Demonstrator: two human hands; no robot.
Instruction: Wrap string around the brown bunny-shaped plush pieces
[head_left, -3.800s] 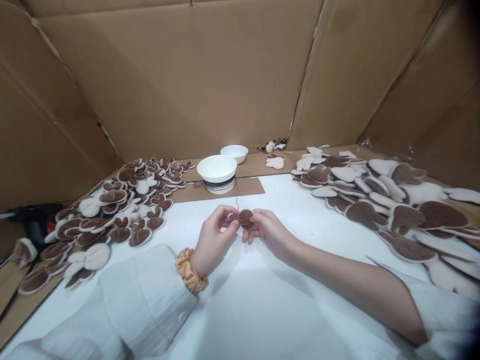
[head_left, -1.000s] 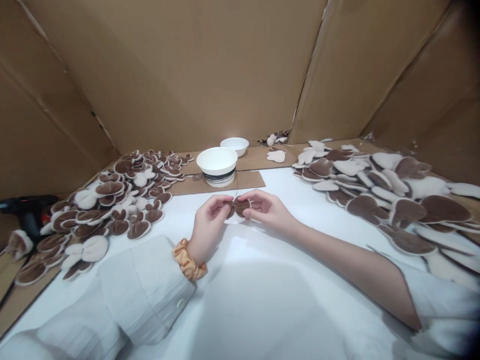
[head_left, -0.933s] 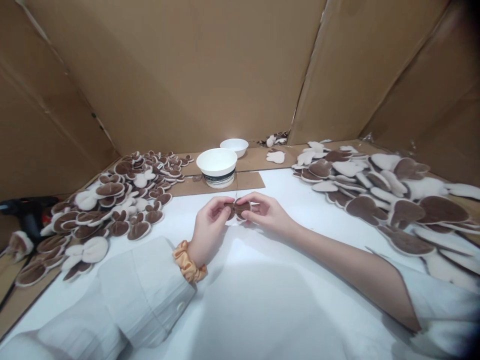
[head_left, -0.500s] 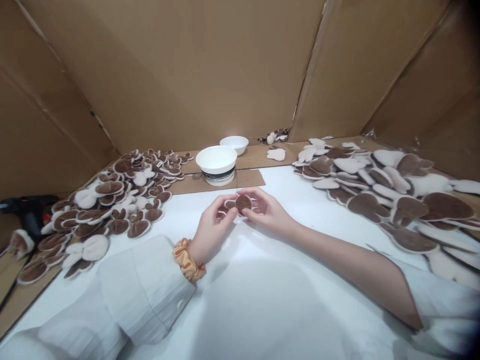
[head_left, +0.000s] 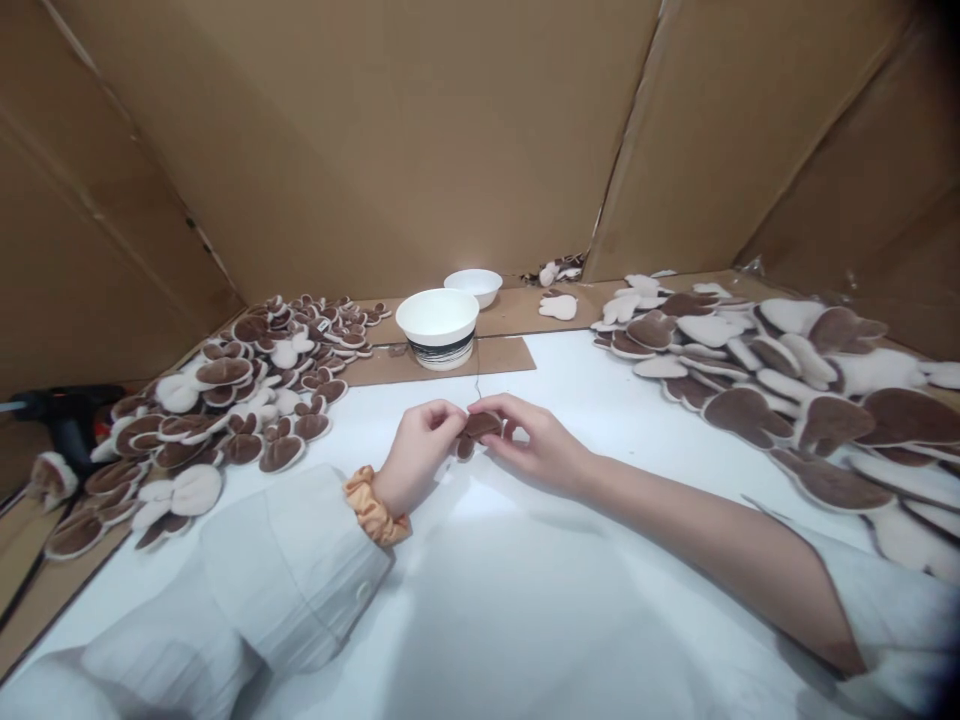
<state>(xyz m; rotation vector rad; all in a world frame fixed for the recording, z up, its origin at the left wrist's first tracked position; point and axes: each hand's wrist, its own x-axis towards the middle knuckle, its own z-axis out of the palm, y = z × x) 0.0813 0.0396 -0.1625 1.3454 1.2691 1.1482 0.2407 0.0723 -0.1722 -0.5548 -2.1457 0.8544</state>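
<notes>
While both hands meet above the middle of the white bench (head_left: 525, 600), the right hand (head_left: 551, 445) grips a small brown plush piece (head_left: 484, 425) between thumb and forefinger, its other fingers curled behind. The left hand (head_left: 420, 445) has its grip closed in a pinch at the left side of the same piece; exactly what lies between those fingertips cannot be made out. Part of the piece hangs just below the fingers, showing a pale edge. A thin dark thread (head_left: 478, 385) runs down from near the larger bowl to the hands. An orange scrunchie (head_left: 376, 507) circles the left wrist, next to the cuff of a pale sleeve (head_left: 292, 570).

Beyond the hands, the larger white bowl (head_left: 437, 320), banded in black near its base, stands upright on a strip of cardboard (head_left: 510, 354). A smaller white bowl (head_left: 480, 285) sits behind it, slightly to the right. To the left lies a heap of small brown-and-white plush shapes (head_left: 244, 450), several with rabbit-like ears, and near its far left side is a black tool (head_left: 67, 425) with a cord. To the right spreads a pile of larger plush shapes (head_left: 757, 410), overlapping, some brown side up and others white. Cardboard walls (head_left: 405, 140) enclose the back and sides.
</notes>
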